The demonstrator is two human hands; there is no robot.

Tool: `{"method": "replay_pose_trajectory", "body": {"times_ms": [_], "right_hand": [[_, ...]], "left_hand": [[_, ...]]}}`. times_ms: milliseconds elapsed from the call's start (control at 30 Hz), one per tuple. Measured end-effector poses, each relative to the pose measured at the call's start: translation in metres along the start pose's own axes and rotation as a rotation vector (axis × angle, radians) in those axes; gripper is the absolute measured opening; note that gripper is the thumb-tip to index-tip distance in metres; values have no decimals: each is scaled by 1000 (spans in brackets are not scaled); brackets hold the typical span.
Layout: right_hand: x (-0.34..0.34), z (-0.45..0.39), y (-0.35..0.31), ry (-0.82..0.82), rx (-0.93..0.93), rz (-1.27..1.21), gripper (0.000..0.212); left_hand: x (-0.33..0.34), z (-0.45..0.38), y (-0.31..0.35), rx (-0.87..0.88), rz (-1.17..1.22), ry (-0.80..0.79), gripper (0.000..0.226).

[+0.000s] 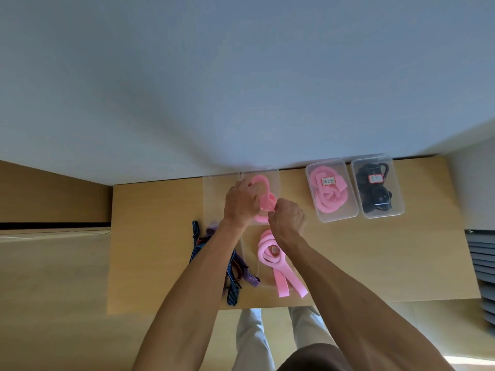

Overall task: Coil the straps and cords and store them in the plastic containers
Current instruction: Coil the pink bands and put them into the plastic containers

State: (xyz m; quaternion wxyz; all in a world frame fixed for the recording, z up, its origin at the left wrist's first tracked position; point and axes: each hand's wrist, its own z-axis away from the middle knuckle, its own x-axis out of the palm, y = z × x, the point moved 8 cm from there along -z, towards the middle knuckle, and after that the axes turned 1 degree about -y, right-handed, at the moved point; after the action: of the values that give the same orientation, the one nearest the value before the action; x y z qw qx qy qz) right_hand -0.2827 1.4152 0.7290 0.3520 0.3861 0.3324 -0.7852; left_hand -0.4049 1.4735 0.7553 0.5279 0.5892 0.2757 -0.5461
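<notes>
Both hands (pixel 242 202) gripping pink strap (pixel 263 195)

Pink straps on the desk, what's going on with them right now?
A person's left hand and right hand both grip a pink strap over an open clear container. A second pink strap lies loosely coiled nearer them. Two closed containers at the right already hold straps.

Wooden table (pixel 375 263) carries clear containers (pixel 332 190), pink straps (pixel 278 266), striped straps (pixel 233 290).
</notes>
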Motion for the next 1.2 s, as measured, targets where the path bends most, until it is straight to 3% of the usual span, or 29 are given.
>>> {"method": "replay_pose_trajectory", "body": {"times_ms": [133,233,400,600,767,967,1067,1200], "right_hand": [[5,-4,-7,38,-75,70,19],[10,-7,-7,74,-73,116,13],[15,-11,-8,134,-105,96,14],[-4,5,-9,271,-259,-128,22],[10,2,0,139,-210,-64,19],[10,-8,2,133,-204,-9,7],[6,-3,5,170,-241,-62,14],[1,11,5,238,-326,-163,27]], "left_hand": [[13,3,5,91,-56,-31,26],[28,5,1,45,-113,-27,19],[42,8,0,6,-130,18,34],[14,18,8,200,-28,282,38],[35,15,13,202,-45,-52,37],[37,13,15,170,-26,-113,40],[38,16,12,203,-69,-181,52],[32,11,11,135,-81,-183,50]]}}
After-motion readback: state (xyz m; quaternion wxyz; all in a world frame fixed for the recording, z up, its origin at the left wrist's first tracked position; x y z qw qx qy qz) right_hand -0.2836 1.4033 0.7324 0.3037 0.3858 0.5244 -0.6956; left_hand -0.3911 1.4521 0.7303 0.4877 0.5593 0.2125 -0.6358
